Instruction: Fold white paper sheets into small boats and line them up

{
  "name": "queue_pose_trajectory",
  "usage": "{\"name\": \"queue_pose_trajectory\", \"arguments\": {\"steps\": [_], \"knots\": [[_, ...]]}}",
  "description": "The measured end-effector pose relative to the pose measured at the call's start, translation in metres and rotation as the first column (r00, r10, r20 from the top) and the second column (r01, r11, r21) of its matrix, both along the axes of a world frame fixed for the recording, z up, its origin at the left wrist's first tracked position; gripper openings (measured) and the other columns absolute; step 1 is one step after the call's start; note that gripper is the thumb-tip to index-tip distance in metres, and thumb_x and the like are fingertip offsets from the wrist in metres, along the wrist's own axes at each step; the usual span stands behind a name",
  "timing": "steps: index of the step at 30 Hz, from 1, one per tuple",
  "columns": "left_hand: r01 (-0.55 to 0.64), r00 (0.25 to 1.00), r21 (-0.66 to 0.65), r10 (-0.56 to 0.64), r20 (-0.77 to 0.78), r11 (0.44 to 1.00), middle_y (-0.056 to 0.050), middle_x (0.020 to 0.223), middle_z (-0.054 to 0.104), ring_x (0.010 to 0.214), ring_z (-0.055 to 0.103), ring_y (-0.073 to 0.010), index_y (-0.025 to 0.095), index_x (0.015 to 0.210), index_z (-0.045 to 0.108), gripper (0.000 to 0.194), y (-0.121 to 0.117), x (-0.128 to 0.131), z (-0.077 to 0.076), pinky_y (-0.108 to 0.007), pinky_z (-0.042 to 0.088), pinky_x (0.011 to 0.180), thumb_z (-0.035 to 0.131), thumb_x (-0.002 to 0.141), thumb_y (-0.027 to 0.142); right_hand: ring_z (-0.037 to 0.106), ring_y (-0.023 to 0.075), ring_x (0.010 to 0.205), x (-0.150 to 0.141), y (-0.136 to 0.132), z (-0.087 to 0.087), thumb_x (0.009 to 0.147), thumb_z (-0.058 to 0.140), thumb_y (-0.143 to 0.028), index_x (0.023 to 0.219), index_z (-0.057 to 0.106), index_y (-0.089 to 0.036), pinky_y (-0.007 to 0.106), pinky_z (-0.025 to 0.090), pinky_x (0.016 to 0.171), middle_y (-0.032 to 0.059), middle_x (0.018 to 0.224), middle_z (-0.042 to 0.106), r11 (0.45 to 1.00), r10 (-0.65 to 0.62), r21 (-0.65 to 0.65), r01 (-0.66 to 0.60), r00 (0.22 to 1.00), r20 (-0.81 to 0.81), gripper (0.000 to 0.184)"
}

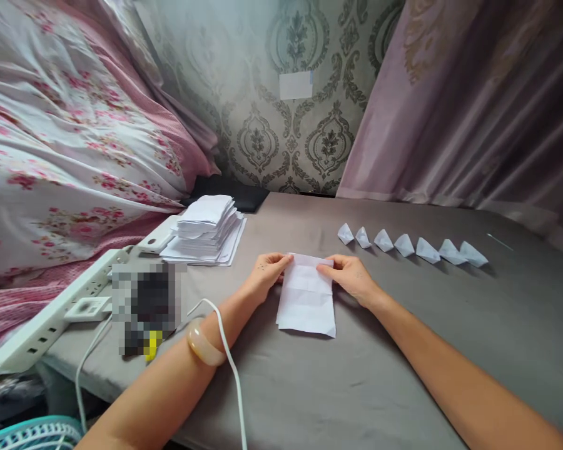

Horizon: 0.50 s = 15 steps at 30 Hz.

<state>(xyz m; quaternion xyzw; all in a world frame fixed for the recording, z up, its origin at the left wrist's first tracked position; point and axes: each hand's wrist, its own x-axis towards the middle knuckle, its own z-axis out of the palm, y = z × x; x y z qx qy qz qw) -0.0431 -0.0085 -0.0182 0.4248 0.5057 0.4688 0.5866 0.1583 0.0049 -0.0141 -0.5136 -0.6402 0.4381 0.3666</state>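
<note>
A small white sheet of paper (306, 306) with a crease across its middle is held just above the grey tabletop. At its upper left corner my left hand (268, 272) pinches the edge between thumb and fingers. My right hand (354, 276) grips the upper right corner, its thumb lying on the face of the paper. To the right, several folded white paper boats (405, 245) stand in a slanting row. Beyond my left hand rises a stack of white paper (206, 228), with larger sheets at the bottom.
A white power strip (51, 306) runs along the table's left edge, with a plug in it. One white cable (229, 356) passes over my left forearm. A pixelated dark object (150, 300) lies near the strip. Behind are a floral cloth (75, 137) and a pink curtain (422, 125).
</note>
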Motion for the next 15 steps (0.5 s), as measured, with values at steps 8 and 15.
{"name": "queue_pose_trajectory", "arguments": {"steps": [8,15], "knots": [[-0.237,0.953,-0.159,0.261,0.156,0.958,-0.005,0.065,0.06,0.051,0.056,-0.009,0.012,0.078,0.053,0.024,0.009,0.002,0.006,-0.02,0.047,0.05,0.045,0.09,0.031,0.062,0.02,0.074,-0.085,0.066,0.098,0.085,0.051,-0.039,0.097,0.06,-0.017,0.032,0.046,0.072,0.0056,0.08,0.067,0.517,-0.486,0.74,0.431,0.859,-0.161,0.026],[-0.199,0.95,-0.172,0.233,0.209,0.965,-0.001,0.052,0.052,0.043,0.049,-0.0093,0.013,0.065,0.054,0.022,0.007,0.002,0.005,-0.022,0.041,0.046,0.05,0.082,0.026,0.057,0.0159,0.108,-0.249,0.115,0.107,0.092,0.041,-0.023,0.091,0.058,-0.021,0.03,0.037,0.097,0.0054,0.111,0.066,0.283,0.125,0.935,-0.216,0.974,0.187,0.017]]}}
